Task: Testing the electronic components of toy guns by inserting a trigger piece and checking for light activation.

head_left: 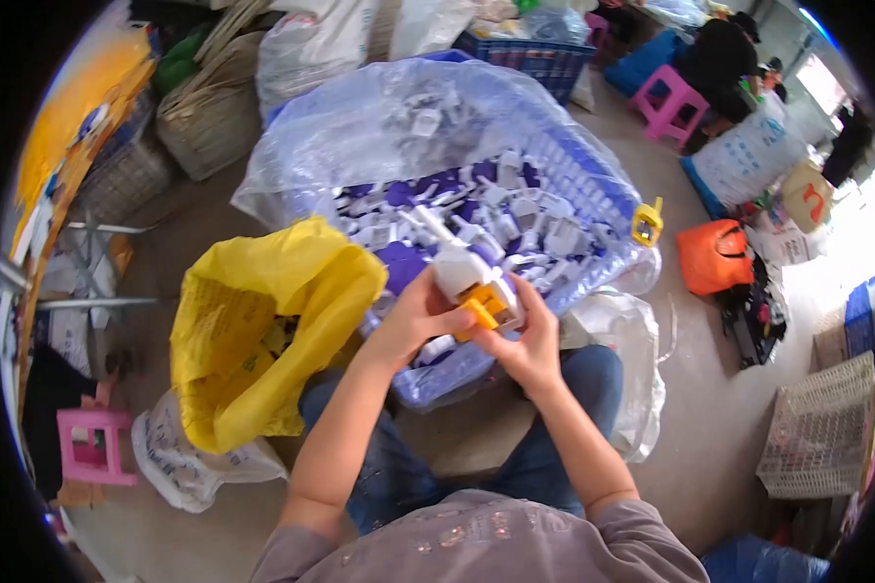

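Between my two hands is a white plastic toy part (457,271) with a small orange-yellow piece (483,305) set against its near side. My left hand (420,317) grips it from the left, thumb on the orange-yellow piece. From the right, my right hand (534,339) closes round it, its thumb also at that piece. Both hands are over the near part of a large blue-purple plastic basket (608,189), lined with clear plastic film. Inside lie many loose white and purple plastic parts (501,209). My fingers hide the underside of the held part.
A yellow bag (233,282) stands open left of the basket, with dark bits inside. Behind it are woven sacks (311,63) and another blue crate (535,63). Pink stools (669,102), an orange bag (715,256) and a pale wicker-look basket (815,428) are to the right. A person sits at the far right.
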`<state>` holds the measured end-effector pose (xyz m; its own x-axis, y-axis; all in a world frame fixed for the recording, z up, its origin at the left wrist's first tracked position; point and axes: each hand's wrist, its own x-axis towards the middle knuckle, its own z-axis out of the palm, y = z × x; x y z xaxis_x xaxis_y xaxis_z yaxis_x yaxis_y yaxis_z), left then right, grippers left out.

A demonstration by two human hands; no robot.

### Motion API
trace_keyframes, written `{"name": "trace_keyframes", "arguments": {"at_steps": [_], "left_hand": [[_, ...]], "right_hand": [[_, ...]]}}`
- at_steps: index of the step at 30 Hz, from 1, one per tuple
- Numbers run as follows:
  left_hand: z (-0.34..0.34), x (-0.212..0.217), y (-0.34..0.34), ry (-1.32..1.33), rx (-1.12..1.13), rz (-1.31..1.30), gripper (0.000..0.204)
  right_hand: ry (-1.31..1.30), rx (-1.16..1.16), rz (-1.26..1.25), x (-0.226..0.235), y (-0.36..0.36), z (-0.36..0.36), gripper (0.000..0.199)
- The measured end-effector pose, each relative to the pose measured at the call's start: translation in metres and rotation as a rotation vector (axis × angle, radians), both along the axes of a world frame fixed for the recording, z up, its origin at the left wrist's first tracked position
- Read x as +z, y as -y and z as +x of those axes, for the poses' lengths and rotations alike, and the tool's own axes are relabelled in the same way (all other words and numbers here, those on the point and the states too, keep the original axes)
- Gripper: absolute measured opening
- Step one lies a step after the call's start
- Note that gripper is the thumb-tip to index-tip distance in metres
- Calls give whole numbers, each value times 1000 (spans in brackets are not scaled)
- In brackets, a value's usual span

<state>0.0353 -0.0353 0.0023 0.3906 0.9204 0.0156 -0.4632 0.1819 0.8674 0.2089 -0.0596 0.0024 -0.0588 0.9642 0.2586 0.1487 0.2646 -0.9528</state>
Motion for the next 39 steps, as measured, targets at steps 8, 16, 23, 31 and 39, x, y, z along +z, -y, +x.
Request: {"name": "trace_keyframes", "arguments": {"at_steps": [8,16,23,31,39], "left_hand": [[2,7,7,29,97,63,73],[7,-7,-1,45,-49,-93,62],[-4,3,-2,366,16,-206,52],[-6,12,5,421,-82,-69,61],[-9,1,1,401,-144,-46,66]], "right_hand": [[14,22,37,13,0,-1,69],[230,-200,177,9,-6,2,75],[371,11,391,31,13,-17,73],[183,-26,373,43,10,1,42],[300,-94,599,52,7,5,49]]}}
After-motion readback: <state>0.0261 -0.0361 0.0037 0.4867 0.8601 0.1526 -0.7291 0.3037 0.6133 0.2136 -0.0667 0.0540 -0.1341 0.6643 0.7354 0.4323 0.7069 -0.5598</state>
